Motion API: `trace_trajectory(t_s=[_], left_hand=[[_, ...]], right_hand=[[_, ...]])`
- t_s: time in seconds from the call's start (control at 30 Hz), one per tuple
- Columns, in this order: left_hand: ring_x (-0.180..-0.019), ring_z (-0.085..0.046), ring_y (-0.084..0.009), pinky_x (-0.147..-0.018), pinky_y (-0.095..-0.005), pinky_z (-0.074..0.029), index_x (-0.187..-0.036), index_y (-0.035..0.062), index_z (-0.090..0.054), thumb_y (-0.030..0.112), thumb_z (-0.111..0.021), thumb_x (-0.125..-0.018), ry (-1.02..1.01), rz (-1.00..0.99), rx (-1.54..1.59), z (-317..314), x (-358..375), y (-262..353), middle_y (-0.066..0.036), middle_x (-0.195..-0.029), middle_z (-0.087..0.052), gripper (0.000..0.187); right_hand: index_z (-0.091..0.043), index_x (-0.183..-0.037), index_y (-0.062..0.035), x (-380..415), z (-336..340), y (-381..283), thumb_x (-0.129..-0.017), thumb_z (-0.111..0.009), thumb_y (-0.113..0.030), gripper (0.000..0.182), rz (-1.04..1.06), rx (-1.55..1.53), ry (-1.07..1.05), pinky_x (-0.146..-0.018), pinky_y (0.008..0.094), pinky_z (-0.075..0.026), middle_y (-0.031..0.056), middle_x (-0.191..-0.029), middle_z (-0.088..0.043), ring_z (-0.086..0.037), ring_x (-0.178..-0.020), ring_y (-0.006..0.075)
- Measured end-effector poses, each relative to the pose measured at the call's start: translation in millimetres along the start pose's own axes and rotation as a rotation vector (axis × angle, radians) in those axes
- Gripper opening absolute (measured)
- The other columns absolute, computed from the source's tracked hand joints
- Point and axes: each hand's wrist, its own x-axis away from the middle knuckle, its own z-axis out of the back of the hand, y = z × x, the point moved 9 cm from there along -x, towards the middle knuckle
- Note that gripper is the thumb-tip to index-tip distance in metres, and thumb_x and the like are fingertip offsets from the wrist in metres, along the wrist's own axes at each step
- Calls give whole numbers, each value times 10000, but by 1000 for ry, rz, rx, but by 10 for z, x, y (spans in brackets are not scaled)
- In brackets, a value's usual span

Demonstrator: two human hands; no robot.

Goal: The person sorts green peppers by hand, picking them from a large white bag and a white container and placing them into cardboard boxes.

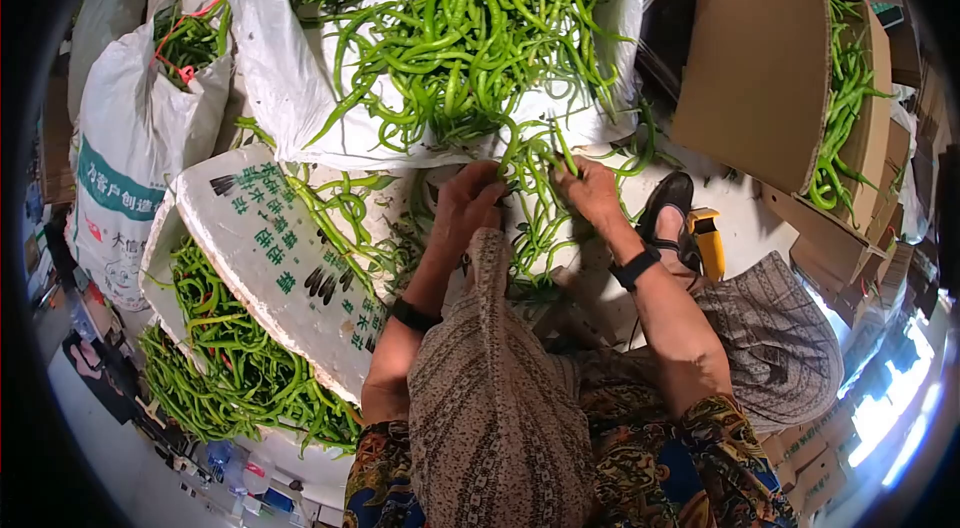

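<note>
Long green peppers (460, 38) lie heaped on a white sack (290, 78) in front of me. At the sack's near edge, my left hand (468, 200) is closed, its fingers bent inward beside some peppers; what it grips is hard to make out. To its right, my right hand (592, 190) has thumb and fingers pinched on a green pepper (562, 143). Between and below both hands more peppers (535, 218) hang or lie in a loose cluster. Both wrists wear dark bands.
A foam box (250, 273) with green print holds peppers at the lower left. Behind it stands a full white bag (120, 153). A cardboard box (750, 58) with peppers is at the right, near a yellow object (708, 243) and my shoe (668, 208).
</note>
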Motion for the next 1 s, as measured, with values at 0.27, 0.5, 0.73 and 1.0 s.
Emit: trace_trajectory(t_s=[0.27, 0.5, 0.73, 1.0], left_hand=[[-650, -494, -70, -611, -239, -423, -934, 11, -616, 106, -602, -874, 101, -46, -347, -254, -137, 251, -19, -699, -585, 113], [-721, -576, -80, -678, -255, -480, -1032, 3, -621, 131, -617, -894, -60, -104, -477, -389, -114, 160, -35, -823, -642, 188], [-750, -584, -85, -710, -256, -484, -1042, 4, -627, 132, -642, -878, -132, 8, -476, -477, -143, -53, -39, -827, -648, 209], [-873, -554, -96, -811, -243, -432, -1112, 10, -626, 116, -589, -896, -229, 149, 244, -599, 229, 672, -17, -929, -637, 243]], right_hand=[[-661, -855, -89, 609, -5, 438, -817, -760, -172, 134, -455, -975, -9, -483, 183, -263, -83, -701, -524, -388, -585, 13], [-663, -943, -36, 208, 737, 1167, -804, -740, -278, 289, -193, -364, 419, -614, 294, -456, 16, -753, -641, -567, -650, 150], [-574, -1135, -12, -310, 1169, 985, -728, -754, -293, 527, -159, 324, 607, -860, 440, -478, 213, -1113, -636, -603, -1017, 396], [-616, -962, -82, 155, 696, 271, -794, -747, -150, 224, -359, -944, -110, -492, 206, -343, -23, -828, -610, -490, -654, 49]])
